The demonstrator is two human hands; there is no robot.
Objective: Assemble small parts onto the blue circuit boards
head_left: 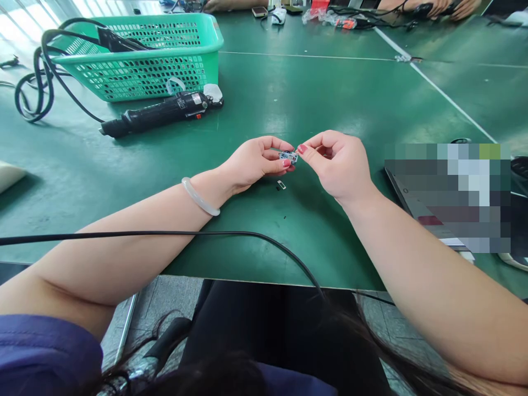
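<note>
Between the thumb and fingers of my left hand (258,162) is a small circuit board (288,157) with tiny parts on its face. My right hand (340,162) is closed in a pinch at the board's right edge; whatever its thumb and forefinger hold is too small to make out. Just below the hands, a small pale rectangular frame (281,185) lies on the green table (256,253), with a tiny dark bit beside it. A black electric screwdriver (165,113) lies to the left of my hands, in front of a green basket.
The green basket (157,60) at the back left has a black cable over its rim. A black cable (231,234) crosses in front of me above my forearm. A dark flat device (416,198), partly blurred out, lies at right. Other people's hands (449,8) show at the far edge.
</note>
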